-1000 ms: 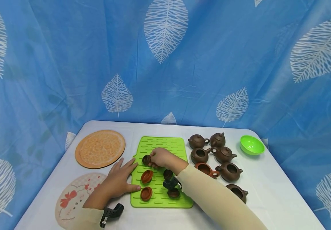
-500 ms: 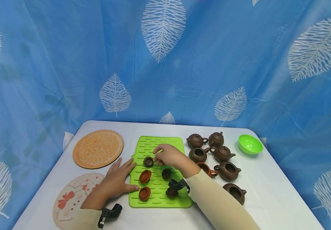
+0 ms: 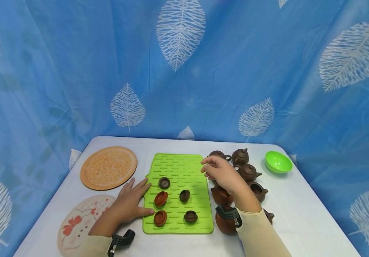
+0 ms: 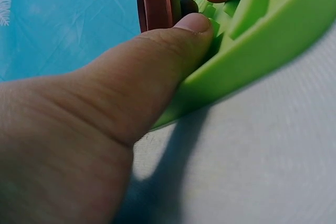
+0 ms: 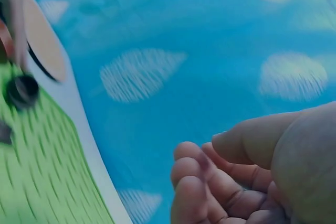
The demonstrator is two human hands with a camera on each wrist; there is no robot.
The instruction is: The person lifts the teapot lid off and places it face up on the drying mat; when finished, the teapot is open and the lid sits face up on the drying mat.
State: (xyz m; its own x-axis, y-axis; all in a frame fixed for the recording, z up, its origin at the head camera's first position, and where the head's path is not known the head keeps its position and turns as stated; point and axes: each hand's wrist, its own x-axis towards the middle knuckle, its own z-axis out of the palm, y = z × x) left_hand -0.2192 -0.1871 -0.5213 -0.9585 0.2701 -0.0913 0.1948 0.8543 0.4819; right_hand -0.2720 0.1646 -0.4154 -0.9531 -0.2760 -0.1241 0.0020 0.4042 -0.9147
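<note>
Head view: spread, your left hand [image 3: 129, 202] touches the green mat [image 3: 181, 169]; your right hand [image 3: 221, 174], fingers loosely bent, is now nearer the teapots [image 3: 249, 172] than before, away from the farthest dark lid [image 3: 164, 183] lying on the mat.

Head view: bright, even light; soft, faint shadows on table [image 3: 303, 203]; pale sheen on curtain [image 3: 197, 96]; small highlights on bowl [image 3: 278, 162]; mostly sharp, fine detail slightly soft. Left wrist view: dimmer, muted; dark bluish shadow on table under left hand [image 4: 94, 114]; thumb [image 4: 176, 48] fairly crisp, table surface grainy. Right wrist view: cool, hazy; mat [image 5: 52, 166] and lid [image 5: 22, 92] smeared by blur; leaf prints [image 5: 139, 77] soft-edged; washed-out patch in top right corner; right hand [image 5: 247, 177] clearer than background.
</note>
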